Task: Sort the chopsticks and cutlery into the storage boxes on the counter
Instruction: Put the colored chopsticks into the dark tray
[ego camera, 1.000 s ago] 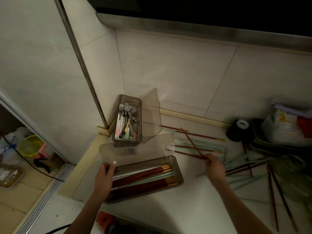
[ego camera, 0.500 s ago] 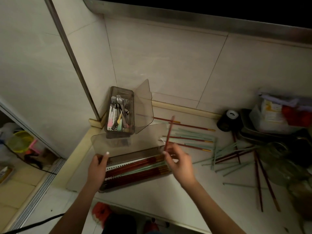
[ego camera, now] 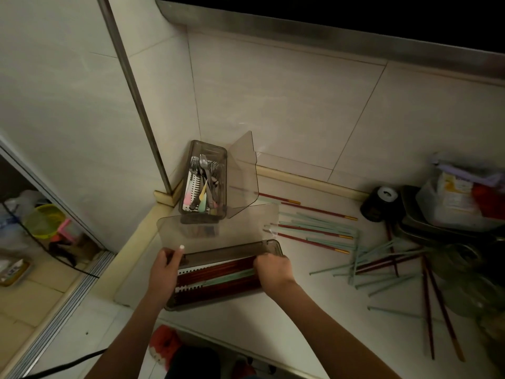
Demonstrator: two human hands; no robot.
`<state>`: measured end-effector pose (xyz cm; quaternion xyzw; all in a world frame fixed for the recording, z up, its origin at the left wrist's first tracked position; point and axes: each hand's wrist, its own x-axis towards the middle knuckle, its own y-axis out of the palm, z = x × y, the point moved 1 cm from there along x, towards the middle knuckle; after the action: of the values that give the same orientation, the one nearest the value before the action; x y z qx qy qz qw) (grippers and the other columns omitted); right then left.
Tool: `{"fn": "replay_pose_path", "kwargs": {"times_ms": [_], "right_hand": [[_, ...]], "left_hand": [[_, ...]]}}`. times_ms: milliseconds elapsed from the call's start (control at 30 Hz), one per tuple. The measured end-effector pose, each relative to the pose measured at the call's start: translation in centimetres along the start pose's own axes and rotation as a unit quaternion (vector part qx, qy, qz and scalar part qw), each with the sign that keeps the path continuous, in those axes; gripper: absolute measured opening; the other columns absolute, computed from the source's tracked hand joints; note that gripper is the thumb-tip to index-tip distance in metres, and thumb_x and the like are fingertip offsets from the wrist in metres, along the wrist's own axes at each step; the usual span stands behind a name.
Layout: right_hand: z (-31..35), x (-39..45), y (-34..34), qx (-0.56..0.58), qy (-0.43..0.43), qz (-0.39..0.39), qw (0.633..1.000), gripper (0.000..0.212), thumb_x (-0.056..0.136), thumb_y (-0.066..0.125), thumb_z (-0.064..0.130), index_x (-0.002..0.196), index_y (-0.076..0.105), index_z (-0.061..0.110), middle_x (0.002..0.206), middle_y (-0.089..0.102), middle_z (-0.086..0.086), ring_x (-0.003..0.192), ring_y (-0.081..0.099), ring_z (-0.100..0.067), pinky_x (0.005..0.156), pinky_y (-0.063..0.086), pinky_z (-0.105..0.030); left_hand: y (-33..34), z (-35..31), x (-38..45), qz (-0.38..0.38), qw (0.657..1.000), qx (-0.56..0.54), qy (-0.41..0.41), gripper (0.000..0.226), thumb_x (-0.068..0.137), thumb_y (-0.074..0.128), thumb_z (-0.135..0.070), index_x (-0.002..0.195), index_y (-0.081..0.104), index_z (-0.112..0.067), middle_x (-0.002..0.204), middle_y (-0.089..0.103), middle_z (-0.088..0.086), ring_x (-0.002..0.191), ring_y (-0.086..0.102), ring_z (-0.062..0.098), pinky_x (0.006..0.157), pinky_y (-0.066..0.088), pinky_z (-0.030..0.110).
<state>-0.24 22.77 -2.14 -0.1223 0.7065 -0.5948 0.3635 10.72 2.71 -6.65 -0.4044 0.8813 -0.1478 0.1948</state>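
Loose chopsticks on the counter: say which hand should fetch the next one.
Right hand: the loose chopsticks lie on its side, while the left hand grips the long box's far end.

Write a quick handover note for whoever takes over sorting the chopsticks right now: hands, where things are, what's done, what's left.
Left hand grips the left end of the chopstick box, lid open.
Right hand is curled at its right end, over the chopsticks inside; what it holds is hidden.
Cutlery box in the corner, lid open, holds forks and spoons.
Done: red and green chopsticks fill part of the box.
Left: loose chopsticks scattered on the counter to the right.
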Motion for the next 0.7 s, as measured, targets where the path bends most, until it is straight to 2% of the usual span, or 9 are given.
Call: {"fn": "replay_pose_path", "kwargs": {"times_ms": [133, 233, 300, 367, 400, 467, 533, 567, 700], "right_hand": [[0.0, 0.4, 0.5, 0.027, -0.008, -0.021, 0.999, 0.025, 0.087, 0.054, 0.007, 0.108, 0.061, 0.018, 0.109, 0.065, -0.004, 0.1, 0.063, -0.024, 0.077, 0.043, -0.029], [-0.9, 0.1, 0.6, 0.141, -0.02, -0.108, 0.984, 0.026, 0.091, 0.048, 0.014, 0.111, 0.061, 0.025, 0.111, 0.064, 0.0, 0.098, 0.062, -0.023, 0.079, 0.045, -0.029], [-2.0, -0.1, 0.3, 0.247, -0.022, -0.222, 0.943, 0.021, 0.092, 0.051, 0.018, 0.11, 0.059, 0.025, 0.102, 0.064, 0.003, 0.088, 0.062, -0.018, 0.071, 0.046, -0.026], [-3.5, 0.0, -0.5, 0.318, 0.01, -0.324, 0.891, 0.016, 0.09, 0.058, 0.017, 0.105, 0.055, 0.02, 0.087, 0.061, 0.005, 0.071, 0.059, -0.012, 0.056, 0.04, -0.015], [-4.5, 0.2, -1.1, 0.34, 0.036, -0.358, 0.869, 0.015, 0.09, 0.058, 0.016, 0.104, 0.053, 0.018, 0.084, 0.059, 0.006, 0.068, 0.056, -0.01, 0.053, 0.037, -0.012], [-6.6, 1.2, -1.8, 0.353, 0.086, -0.39, 0.846, 0.016, 0.092, 0.056, 0.014, 0.107, 0.051, 0.015, 0.09, 0.058, 0.004, 0.075, 0.056, -0.01, 0.058, 0.041, -0.014], [-8.8, 2.4, -1.7, 0.332, 0.135, -0.382, 0.852, 0.019, 0.092, 0.053, 0.009, 0.11, 0.051, 0.013, 0.099, 0.058, -0.002, 0.086, 0.056, -0.016, 0.068, 0.048, -0.026], [-9.8, 3.1, -1.3, 0.307, 0.155, -0.359, 0.868, 0.021, 0.091, 0.052, 0.006, 0.111, 0.052, 0.012, 0.104, 0.058, -0.004, 0.091, 0.056, -0.019, 0.072, 0.049, -0.031], [-12.1, 5.1, 1.3, 0.163, 0.195, -0.136, 0.958, 0.029, 0.094, 0.047, 0.012, 0.122, 0.05, 0.017, 0.122, 0.056, -0.006, 0.113, 0.052, -0.024, 0.093, 0.042, -0.039]], "left_hand": [[0.1, 0.0, 0.0, -0.002, 1.0, 0.003, 0.001, 0.034, 0.096, 0.049, -0.033, 0.091, 0.057, -0.001, 0.083, 0.061, 0.011, 0.081, 0.056, 0.023, 0.075, 0.036, 0.031], [0.0, 0.0, 0.0, -0.001, 1.0, 0.008, 0.003, 0.034, 0.096, 0.049, -0.032, 0.091, 0.056, 0.001, 0.082, 0.06, 0.012, 0.078, 0.055, 0.021, 0.073, 0.035, 0.031], [0.0, 0.0, 0.1, -0.001, 1.0, 0.01, 0.004, 0.035, 0.096, 0.049, -0.032, 0.09, 0.056, 0.001, 0.082, 0.06, 0.013, 0.078, 0.055, 0.022, 0.073, 0.035, 0.031], [0.0, 0.1, 0.1, -0.002, 1.0, 0.011, 0.002, 0.034, 0.096, 0.049, -0.032, 0.09, 0.055, 0.001, 0.081, 0.06, 0.011, 0.078, 0.056, 0.021, 0.072, 0.036, 0.031], [0.1, 0.0, 0.1, -0.003, 1.0, 0.012, 0.002, 0.034, 0.096, 0.049, -0.032, 0.09, 0.055, 0.001, 0.079, 0.059, 0.01, 0.076, 0.055, 0.019, 0.07, 0.036, 0.03], [0.0, 0.0, 0.1, -0.002, 1.0, 0.013, 0.001, 0.032, 0.097, 0.049, -0.03, 0.09, 0.055, 0.001, 0.077, 0.058, 0.007, 0.073, 0.054, 0.015, 0.063, 0.037, 0.026], [0.0, 0.1, 0.2, -0.002, 1.0, 0.012, 0.001, 0.033, 0.097, 0.049, -0.031, 0.09, 0.055, 0.001, 0.078, 0.06, 0.009, 0.074, 0.056, 0.017, 0.062, 0.037, 0.023], [0.0, 0.2, 0.3, -0.003, 1.0, 0.012, 0.002, 0.033, 0.097, 0.049, -0.031, 0.089, 0.055, 0.001, 0.079, 0.061, 0.011, 0.075, 0.057, 0.018, 0.063, 0.038, 0.023], [0.0, 0.3, 0.3, 0.001, 1.0, 0.016, -0.002, 0.033, 0.097, 0.048, -0.033, 0.089, 0.054, -0.001, 0.081, 0.062, 0.011, 0.075, 0.059, 0.017, 0.063, 0.039, 0.022]]}}
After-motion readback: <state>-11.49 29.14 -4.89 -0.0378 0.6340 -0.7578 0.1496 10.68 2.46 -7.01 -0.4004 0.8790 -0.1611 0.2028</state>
